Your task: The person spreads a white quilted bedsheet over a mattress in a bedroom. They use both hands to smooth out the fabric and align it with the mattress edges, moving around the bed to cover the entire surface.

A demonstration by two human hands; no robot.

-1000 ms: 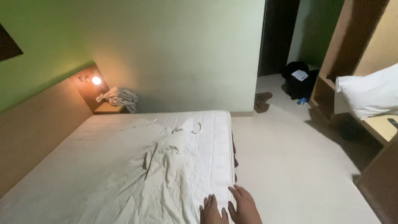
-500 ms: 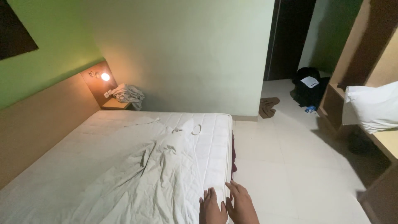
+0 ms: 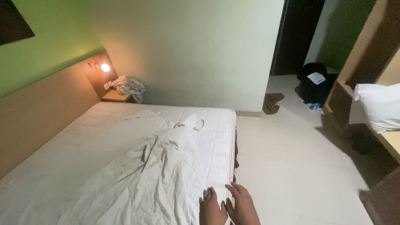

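Note:
My left hand (image 3: 212,207) and my right hand (image 3: 242,205) lie side by side at the near right edge of a white mattress (image 3: 208,125), at the bottom of the head view. Both rest on a wrinkled white sheet (image 3: 137,175) that covers most of the mattress; whether the fingers pinch it is hidden. The far right strip of the quilted mattress is bare. A dark red cloth (image 3: 236,158) shows under the mattress's right side.
A lit wall lamp (image 3: 105,67) glows over a small shelf with a bundled cloth (image 3: 129,87). A white pillow (image 3: 375,107) lies on wooden shelving at right. A black bag (image 3: 315,83) and a brown cloth (image 3: 272,102) sit on the tiled floor by a dark doorway.
The view has tilted and shifted slightly, so the room sits lower and further right in the frame. Both hands stay at the mattress edge, pressed on the sheet.

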